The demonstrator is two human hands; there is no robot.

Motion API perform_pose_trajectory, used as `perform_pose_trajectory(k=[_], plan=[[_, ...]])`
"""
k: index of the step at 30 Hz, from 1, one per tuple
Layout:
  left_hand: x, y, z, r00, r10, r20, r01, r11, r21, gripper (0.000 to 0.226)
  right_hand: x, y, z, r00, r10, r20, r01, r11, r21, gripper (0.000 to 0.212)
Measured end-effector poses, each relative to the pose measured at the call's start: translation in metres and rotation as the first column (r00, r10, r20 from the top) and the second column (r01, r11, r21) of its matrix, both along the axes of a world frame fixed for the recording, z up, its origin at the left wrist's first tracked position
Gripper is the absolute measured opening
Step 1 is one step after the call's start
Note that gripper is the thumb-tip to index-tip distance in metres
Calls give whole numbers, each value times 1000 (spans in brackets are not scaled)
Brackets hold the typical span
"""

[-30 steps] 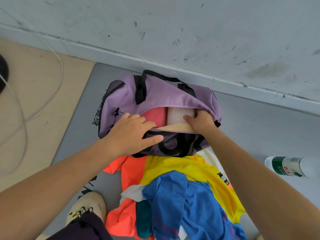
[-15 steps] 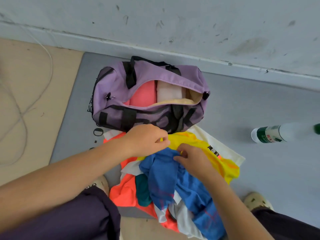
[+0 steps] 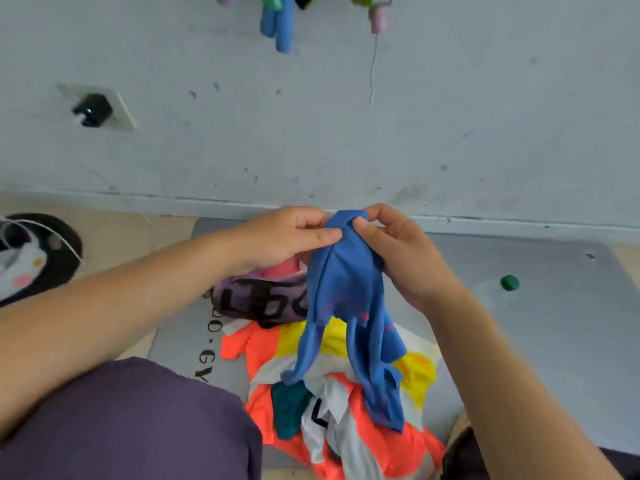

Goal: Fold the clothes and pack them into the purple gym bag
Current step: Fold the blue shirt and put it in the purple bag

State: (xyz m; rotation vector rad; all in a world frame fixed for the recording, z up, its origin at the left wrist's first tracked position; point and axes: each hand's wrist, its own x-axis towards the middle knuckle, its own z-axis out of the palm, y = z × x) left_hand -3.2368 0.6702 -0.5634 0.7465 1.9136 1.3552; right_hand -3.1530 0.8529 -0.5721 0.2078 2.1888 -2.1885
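Observation:
A blue garment point(image 3: 349, 306) hangs in the air in front of me, bunched and dangling down over the pile. My left hand point(image 3: 291, 233) and my right hand point(image 3: 398, 247) both pinch its top edge, close together. Behind it the purple gym bag point(image 3: 256, 299) lies on the grey mat, mostly hidden by my arms and the cloth, with pink cloth showing in its opening. Below lies a heap of clothes point(image 3: 332, 410) in orange, yellow, white and teal.
The grey mat point(image 3: 540, 306) runs to the wall's baseboard. A clear bottle with a green cap point(image 3: 509, 283) lies on the mat at right. A black round object with white cable point(image 3: 41, 258) sits at left. My purple-clad knee point(image 3: 131, 427) fills the lower left.
Both hands left the bag's opening, took the blue garment from the pile and lifted it up. The view has tilted up toward the wall.

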Motion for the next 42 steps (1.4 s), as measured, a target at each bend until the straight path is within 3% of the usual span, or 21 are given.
perform_pose_trajectory(k=[3, 6, 11, 14, 18, 20, 23, 28, 31, 34, 39, 42], plan=[[27, -8, 64, 979, 183, -92, -176, 981, 77, 20, 28, 5, 55, 998, 63, 1, -62, 985, 161, 30], [60, -17, 110, 887, 380, -263, -358, 925, 132, 30, 66, 16, 93, 976, 201, 78, -215, 895, 390, 38], [112, -33, 140, 756, 524, -392, -520, 845, 125, 34, 119, 20, 136, 969, 245, -36, -223, 927, 302, 35], [143, -32, 149, 838, 430, -334, -415, 902, 121, 22, 137, 10, 150, 946, 308, -103, -264, 914, 307, 28], [176, -15, 139, 965, 169, -202, -147, 982, 118, 48, 145, -6, 148, 933, 331, -139, -300, 931, 207, 31], [181, -12, 123, 976, 180, -119, -172, 982, 81, 43, 144, -7, 141, 944, 310, -112, -286, 940, 187, 29], [170, -22, 105, 960, 246, -134, -248, 969, -4, 34, 143, 7, 128, 963, 268, 4, -258, 922, 288, 23], [141, -49, 84, 906, 422, -5, -421, 904, 79, 20, 149, 51, 109, 838, 373, 398, -513, 788, 340, 32], [121, -60, 70, 849, 528, -15, -526, 847, 78, 15, 145, 69, 99, 883, 329, 335, -414, 882, 224, 23], [113, -63, 50, 853, 502, -142, -513, 857, -54, 16, 138, 68, 86, 956, 203, 211, -238, 959, 156, 41], [134, -35, 39, 956, 196, -216, -218, 973, -81, 62, 133, 30, 64, 963, 192, 190, -205, 978, 49, 33], [151, -9, 34, 967, 139, -214, -140, 990, 11, 67, 129, 10, 59, 961, 190, 200, -177, 981, -81, 29]])
